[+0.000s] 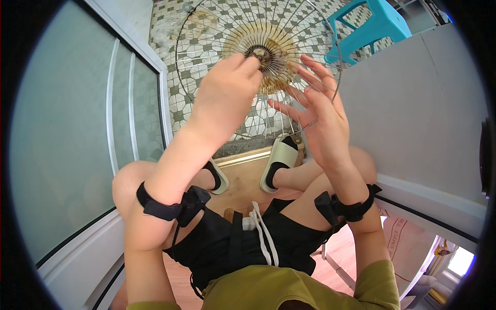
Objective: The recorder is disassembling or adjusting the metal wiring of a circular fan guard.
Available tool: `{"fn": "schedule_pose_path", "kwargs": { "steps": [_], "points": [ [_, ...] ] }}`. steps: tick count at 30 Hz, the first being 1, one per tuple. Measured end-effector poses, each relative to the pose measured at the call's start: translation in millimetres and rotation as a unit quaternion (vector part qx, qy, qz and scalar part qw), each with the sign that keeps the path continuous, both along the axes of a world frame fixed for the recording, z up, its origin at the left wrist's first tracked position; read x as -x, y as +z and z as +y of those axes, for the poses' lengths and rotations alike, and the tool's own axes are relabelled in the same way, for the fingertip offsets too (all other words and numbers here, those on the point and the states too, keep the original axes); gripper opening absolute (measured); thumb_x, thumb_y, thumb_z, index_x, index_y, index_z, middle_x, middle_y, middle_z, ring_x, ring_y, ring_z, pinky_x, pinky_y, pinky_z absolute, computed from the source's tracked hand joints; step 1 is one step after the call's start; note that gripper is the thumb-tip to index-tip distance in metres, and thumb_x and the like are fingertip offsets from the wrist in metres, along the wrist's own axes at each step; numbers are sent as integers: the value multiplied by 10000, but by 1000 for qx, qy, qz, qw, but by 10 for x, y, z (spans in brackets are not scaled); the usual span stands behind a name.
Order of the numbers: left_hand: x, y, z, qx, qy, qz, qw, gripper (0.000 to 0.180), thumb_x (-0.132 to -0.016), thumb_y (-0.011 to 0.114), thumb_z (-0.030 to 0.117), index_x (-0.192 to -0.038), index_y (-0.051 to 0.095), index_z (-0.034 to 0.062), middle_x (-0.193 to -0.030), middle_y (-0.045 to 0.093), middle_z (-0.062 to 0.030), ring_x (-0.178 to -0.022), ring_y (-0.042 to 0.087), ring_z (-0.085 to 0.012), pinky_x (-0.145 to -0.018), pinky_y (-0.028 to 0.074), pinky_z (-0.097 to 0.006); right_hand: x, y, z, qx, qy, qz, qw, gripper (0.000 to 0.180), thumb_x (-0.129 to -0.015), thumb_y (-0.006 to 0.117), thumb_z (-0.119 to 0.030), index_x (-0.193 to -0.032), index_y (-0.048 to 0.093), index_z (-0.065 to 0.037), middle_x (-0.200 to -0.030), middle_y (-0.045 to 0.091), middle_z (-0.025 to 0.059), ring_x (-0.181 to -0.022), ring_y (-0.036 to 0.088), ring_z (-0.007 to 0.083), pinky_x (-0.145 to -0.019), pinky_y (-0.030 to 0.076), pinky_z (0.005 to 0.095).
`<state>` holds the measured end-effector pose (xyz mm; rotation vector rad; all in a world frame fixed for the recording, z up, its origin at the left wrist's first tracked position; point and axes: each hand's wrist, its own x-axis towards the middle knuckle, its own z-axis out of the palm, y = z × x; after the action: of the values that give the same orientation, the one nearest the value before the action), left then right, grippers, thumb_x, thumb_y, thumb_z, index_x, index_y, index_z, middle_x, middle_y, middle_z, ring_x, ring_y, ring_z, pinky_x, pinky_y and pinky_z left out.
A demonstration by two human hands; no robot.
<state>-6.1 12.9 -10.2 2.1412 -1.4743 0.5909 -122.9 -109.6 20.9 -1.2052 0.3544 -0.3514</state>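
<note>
A round wire fan guard (178,50) is held up in front of me, its thin spokes running to a small hub. Yellow-brown grime coats the spokes around its middle. My left hand (227,90) is closed at the hub, fingertips pinched together. A small grey-brown bit shows beside those fingertips; whether they grip it or the hub, I cannot make out. At the near right part of the guard, my right hand (325,113) holds it from below. The fingers of that hand spread behind the spokes, and the rim crosses near its palm.
A turquoise plastic stool (377,26) stands at the far right on the patterned tile floor (181,111). A frosted glass door (77,119) flanks me on the left, a grey panel (413,103) on the right. My slippered feet are by a threshold (243,160).
</note>
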Motion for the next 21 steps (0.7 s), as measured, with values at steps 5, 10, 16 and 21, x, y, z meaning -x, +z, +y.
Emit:
{"fn": "schedule_pose_path", "kwargs": {
  "steps": [5, 10, 16, 21],
  "points": [
    [-122, 90, 182, -26, -35, 173, 984, 62, -755, 568, -25, -810, 578, 1, -825, 534, -104, -823, 522, -294, -720, 444, -369, 3, -23, -27, 20, 8, -23, 1000, 457, -889, 354, -58, -1345, 324, -58, -1381, 292, 168, -1211, 409, 312, -928, 464, 476],
    [-157, 38, 215, -44, -68, 226, 971, 61, -766, 575, -14, -825, 576, 2, -821, 530, -107, -823, 530, -298, -713, 448, -377, 11, 6, -24, 31, 22, -8, 999, 465, -884, 350, -54, -1348, 314, -60, -1384, 287, 175, -1227, 404, 331, -929, 468, 493],
    [83, -25, 0, -6, 66, 0, 998, 72, -648, 567, -24, -710, 561, 12, -800, 541, -90, -808, 546, -262, -705, 487, -339, -5, 19, -54, -16, 22, -14, 1000, 439, -888, 354, -49, -1322, 310, -93, -1364, 309, 150, -1162, 447, 270, -896, 494, 457],
    [-39, -11, 133, -51, -10, 121, 991, 58, -739, 565, -32, -771, 529, 1, -789, 502, -118, -786, 511, -312, -699, 449, -387, -8, 9, -33, 36, 12, 15, 999, 431, -889, 353, -36, -1320, 339, -55, -1402, 300, 137, -1228, 416, 307, -916, 483, 452]
  ]
}}
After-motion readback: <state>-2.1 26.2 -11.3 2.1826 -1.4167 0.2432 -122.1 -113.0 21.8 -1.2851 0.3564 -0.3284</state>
